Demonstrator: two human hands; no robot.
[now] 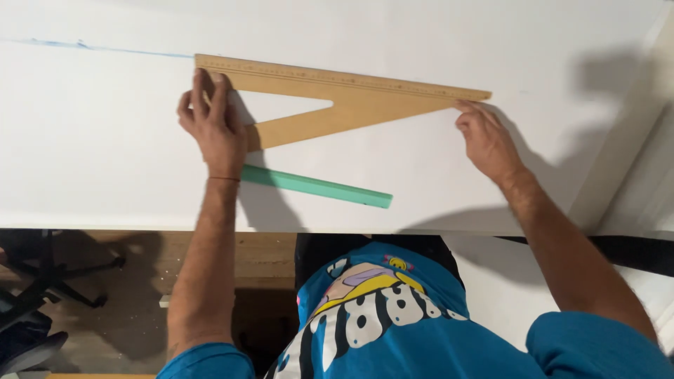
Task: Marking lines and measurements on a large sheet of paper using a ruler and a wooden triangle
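**Both hands press a wooden set square flat on a white surface**

A green bar [316, 187] lies on the white surface [105, 140] just below the wooden set square [351, 105], slanting down to the right; its left end runs under the left wrist. A faint blue line [98, 48] crosses the surface at upper left and meets the square's top-left corner. A dark office chair [42, 281] stands on the wooden floor [140, 295] at lower left, well apart.

The square lies flat, its long ruled edge running left to right and tilting slightly down to the right, its sharp tip pointing right. The left hand [214, 126] lies over the wide left end, fingers spread flat, clamped on nothing. The right hand [486, 140] touches the tip with its fingertips [465, 107], fingers loosely apart.
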